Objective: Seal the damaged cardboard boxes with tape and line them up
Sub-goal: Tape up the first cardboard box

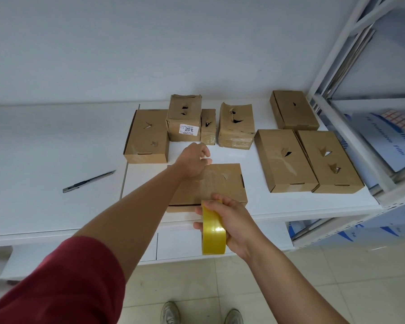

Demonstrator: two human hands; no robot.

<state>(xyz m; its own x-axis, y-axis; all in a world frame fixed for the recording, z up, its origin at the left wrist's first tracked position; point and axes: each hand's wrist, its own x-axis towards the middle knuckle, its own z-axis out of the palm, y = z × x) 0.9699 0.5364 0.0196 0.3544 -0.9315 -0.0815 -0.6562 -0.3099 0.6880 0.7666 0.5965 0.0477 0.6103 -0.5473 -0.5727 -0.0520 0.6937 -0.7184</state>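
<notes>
Tape strip spans the flat box [211, 183] at the counter's front edge because the left hand [193, 161] pinches its end down at the far side while the right hand [232, 220] grips the yellow roll [213, 230], pulling it taut.

Near box [211, 185]: on the table [56, 206], at its front edge, closest to the person.
Left hand [193, 161]: on the near box's far left corner.
Right hand [234, 220]: at the near box's front edge, gripping the tape roll [213, 230].
Knife [88, 181]: on the table, well left of the near box.
Back row: flat box [146, 136] on the left, then labelled box [184, 118], small box [208, 126], torn box [236, 125].
Right side: two boxes [284, 160] [329, 161] touching side by side; far box [294, 109] behind them.
Shelf rack [351, 66]: right of the table.
</notes>
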